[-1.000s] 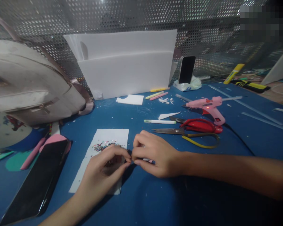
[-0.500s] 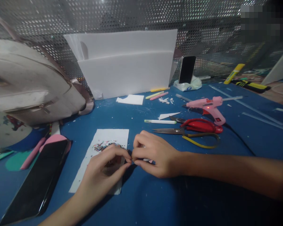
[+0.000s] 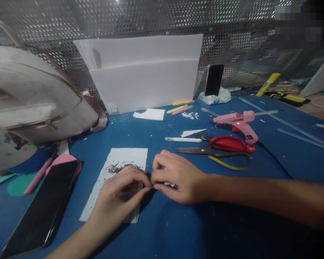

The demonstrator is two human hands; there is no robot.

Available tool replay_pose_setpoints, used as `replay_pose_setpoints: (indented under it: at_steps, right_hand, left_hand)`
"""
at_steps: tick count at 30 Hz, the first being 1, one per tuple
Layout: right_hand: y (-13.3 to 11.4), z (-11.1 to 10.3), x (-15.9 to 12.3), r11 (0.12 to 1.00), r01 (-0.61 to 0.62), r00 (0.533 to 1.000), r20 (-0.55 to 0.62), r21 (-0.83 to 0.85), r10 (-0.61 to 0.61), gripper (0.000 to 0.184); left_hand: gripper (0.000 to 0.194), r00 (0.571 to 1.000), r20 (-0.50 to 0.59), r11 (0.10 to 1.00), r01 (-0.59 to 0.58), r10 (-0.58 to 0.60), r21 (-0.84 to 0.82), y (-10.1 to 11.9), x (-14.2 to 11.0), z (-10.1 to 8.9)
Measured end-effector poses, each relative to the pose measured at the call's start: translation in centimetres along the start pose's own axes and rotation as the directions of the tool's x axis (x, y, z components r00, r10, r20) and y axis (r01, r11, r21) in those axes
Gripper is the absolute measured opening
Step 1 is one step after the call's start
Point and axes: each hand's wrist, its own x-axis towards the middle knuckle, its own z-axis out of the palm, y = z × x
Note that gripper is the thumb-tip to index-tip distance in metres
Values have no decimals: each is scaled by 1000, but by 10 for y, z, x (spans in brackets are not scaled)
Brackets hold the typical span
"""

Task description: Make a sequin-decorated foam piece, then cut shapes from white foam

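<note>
My left hand (image 3: 123, 190) hovers over the right part of a white sheet of paper (image 3: 97, 194), thumb and forefinger pinched together. Its fingertips meet those of my right hand (image 3: 178, 178), which is closed in a pinch just right of the paper. What the fingertips hold is too small to make out. Something pale and pinkish shows in part beneath my right fingers. A pile of small multicoloured beads or bits (image 3: 118, 167) lies on the paper, partly hidden behind my left hand.
Beyond my right hand lie scissors (image 3: 194, 150), red-handled cutters (image 3: 229, 144), a white pen (image 3: 183, 139) and a pink glue gun (image 3: 239, 120) with its red light on. A black phone (image 3: 40, 212) and a pale backpack (image 3: 37, 97) flank the left. White boards (image 3: 148, 82) lean at the back.
</note>
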Motion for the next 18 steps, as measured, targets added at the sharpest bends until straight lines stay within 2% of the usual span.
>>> replay_pose_setpoints:
  at_steps: [18]
  right_hand:
    - [0, 0, 0, 1000, 9, 1000, -6, 2, -9, 10]
  left_hand:
    - [11, 1000, -8, 1000, -21, 21, 5, 0, 1, 0]
